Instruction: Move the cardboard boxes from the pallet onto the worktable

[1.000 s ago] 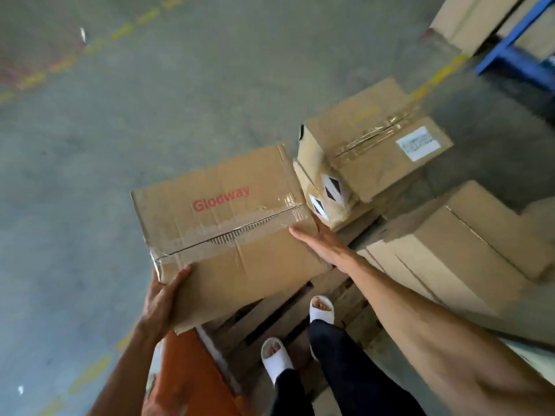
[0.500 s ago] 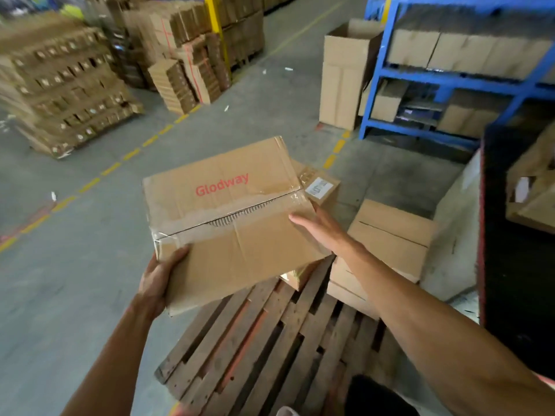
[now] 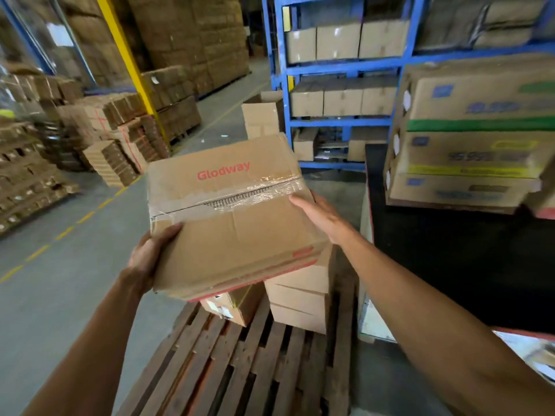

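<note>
Box (image 3: 231, 217), the taped one marked Glodway, is up in the air at the centre of our view, clear of the pallet (image 3: 240, 361) below it at 6 o'clock. Our left hand (image 3: 147, 259) clasps its near-left corner, thumb on top and the other fingers hidden beneath; our right hand (image 3: 322, 213) lies flat and spread against its right end, so the grip is a squeeze between two palms, not a hook under the base. We judge the carry would be safer if the right hand slid lower, under the bottom edge, since the top tape looks wrinkled and the lid creased. The desk (image 3: 450, 265), dark-topped, lies at 3 o'clock, with stacked cartons (image 3: 468, 145) already on its far part. We should swing the box right, keep it level, lift it over the desk's edge and set it on the bare near part, short of those cartons. More boxes (image 3: 297, 298) remain on the pallet just under our load; we should not clip them while turning.
</note>
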The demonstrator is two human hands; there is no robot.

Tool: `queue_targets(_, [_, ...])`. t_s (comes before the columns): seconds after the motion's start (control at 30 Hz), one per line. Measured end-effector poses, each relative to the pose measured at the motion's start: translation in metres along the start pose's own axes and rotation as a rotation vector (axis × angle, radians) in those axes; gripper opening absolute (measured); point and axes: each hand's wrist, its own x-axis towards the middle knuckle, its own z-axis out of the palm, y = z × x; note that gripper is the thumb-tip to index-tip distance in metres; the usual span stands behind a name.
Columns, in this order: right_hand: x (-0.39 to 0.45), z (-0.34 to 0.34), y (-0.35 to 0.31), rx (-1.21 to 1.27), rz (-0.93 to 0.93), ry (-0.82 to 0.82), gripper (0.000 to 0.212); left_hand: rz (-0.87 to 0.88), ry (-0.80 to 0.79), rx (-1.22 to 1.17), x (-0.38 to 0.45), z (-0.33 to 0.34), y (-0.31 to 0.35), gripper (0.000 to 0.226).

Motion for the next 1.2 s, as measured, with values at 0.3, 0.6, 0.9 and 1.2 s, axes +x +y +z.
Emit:
queue_targets(0.3, [-0.134, -0.217, 0.053, 0.072, 0.022, 0.199, 0.030, 0.058, -0.248, -0.132, -0.119, 0.205, -0.012, 0.022])
queue_targets(0.6, [-0.228, -0.404, 0.084, 0.192, 0.107, 0.400, 0.043, 0.036, -0.575, -0.108, -0.185, 0.392, 0.027, 0.028])
queue_targets(0.9, [-0.266, -0.587, 0.082, 0.414, 0.033, 0.692, 0.041, 0.047, -0.788, -0.181, -0.213, 0.589, 0.100, 0.029])
queue_targets(1.2, [-0.258, -0.773, 0.070, 0.469, -0.039, 0.757, 0.068, 0.144, -0.896, -0.283, -0.237, 0.769, 0.174, 0.024])
